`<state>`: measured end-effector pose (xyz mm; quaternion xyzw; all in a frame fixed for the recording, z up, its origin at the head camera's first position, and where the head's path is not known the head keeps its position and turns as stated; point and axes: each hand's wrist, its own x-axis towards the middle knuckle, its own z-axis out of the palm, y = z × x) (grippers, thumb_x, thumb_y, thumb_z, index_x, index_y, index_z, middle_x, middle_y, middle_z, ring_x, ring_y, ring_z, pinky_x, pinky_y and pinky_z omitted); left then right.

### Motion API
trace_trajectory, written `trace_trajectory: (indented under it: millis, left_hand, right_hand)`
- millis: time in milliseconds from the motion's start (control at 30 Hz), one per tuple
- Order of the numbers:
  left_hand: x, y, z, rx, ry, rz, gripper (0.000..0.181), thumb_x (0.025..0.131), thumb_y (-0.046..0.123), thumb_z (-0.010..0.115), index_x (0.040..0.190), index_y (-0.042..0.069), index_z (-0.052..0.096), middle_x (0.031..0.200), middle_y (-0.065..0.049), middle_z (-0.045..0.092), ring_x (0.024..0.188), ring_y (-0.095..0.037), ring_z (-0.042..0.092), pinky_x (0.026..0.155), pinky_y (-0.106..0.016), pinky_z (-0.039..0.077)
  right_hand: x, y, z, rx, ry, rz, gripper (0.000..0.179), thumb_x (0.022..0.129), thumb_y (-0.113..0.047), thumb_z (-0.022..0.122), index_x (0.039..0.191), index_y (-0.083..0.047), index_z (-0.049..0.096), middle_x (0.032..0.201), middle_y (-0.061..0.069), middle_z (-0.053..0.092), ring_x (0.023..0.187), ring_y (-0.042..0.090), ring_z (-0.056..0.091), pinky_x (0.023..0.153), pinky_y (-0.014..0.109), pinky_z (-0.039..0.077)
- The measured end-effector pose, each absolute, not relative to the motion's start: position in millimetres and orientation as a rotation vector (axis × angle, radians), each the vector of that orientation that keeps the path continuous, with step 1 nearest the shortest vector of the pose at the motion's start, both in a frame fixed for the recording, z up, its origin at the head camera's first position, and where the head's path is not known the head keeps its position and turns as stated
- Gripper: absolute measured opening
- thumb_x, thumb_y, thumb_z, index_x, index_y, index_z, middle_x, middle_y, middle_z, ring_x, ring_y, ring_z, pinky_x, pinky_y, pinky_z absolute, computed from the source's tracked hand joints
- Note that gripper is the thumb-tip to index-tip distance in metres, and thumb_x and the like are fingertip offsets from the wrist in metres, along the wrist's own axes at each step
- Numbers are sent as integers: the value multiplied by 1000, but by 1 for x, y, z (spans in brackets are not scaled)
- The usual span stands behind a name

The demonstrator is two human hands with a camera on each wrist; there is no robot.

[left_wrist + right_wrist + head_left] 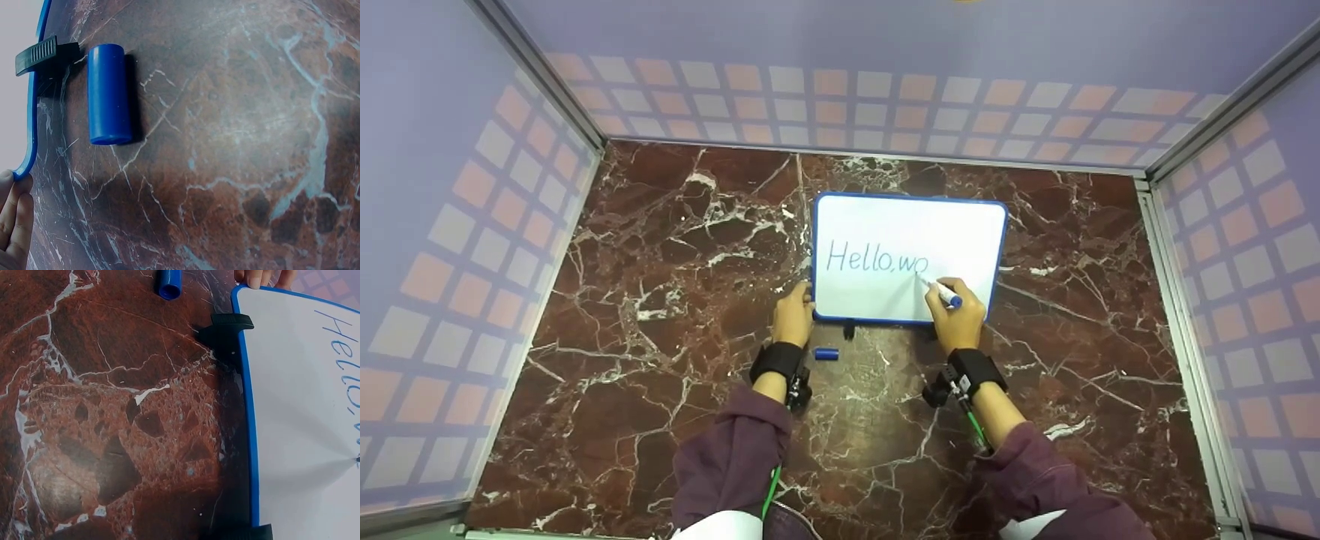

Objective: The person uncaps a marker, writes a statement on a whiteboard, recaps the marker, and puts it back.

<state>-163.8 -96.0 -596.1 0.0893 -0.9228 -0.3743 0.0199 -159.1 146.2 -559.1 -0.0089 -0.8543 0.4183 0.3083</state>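
A white board (870, 296) with a blue frame lies in front of the person, with "Hello,wo" written on it in blue. My right hand (962, 321) holds a blue-and-white marker (955, 301), its tip on the board at the letter "o". At the lower left corner my left hand (793, 315) pinches the board's blue rim; part of its fingers (21, 222) shows in the left wrist view. The blue marker cap (826, 354) lies on the table just below the board, near the left wrist.
Black feet, one of them a ridged clip (40, 55), stick out from the board's near edge. The table (675, 390) has a dark red marble pattern with white veins. Partitions (885, 45) with pale square patterns stand at the back and both sides.
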Motion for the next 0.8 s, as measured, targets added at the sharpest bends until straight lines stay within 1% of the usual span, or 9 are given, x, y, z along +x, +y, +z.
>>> trace_trajectory:
  millis: [267, 667, 800]
  left_hand:
    - [-164, -96, -596, 292, -2875, -1176, 32, 86, 4, 59, 117, 11, 58, 101, -14, 71, 94, -32, 67, 82, -44, 52]
    - [-163, -97, -595, 309, -2884, -1202, 33, 87, 5, 58, 119, 12, 56, 103, -13, 70, 94, -32, 66, 82, -44, 52]
    - [-164, -96, -595, 305, -2883, -1202, 33, 87, 5, 58, 119, 12, 57, 103, -13, 70, 95, -33, 66, 82, -44, 52]
  right_hand:
    - [-161, 147, -556, -1, -2227, 1121, 10, 78, -9, 63, 80, 1, 67, 71, 14, 69, 58, 21, 61, 52, 23, 45]
    - [-167, 157, -547, -50, -2196, 1153, 12, 79, -9, 62, 82, 2, 67, 73, 14, 70, 62, 20, 63, 54, 8, 40]
    - [-166, 158, -548, -65, -2208, 1169, 13, 80, -10, 62, 83, 1, 67, 74, 15, 70, 63, 20, 63, 54, 7, 40]
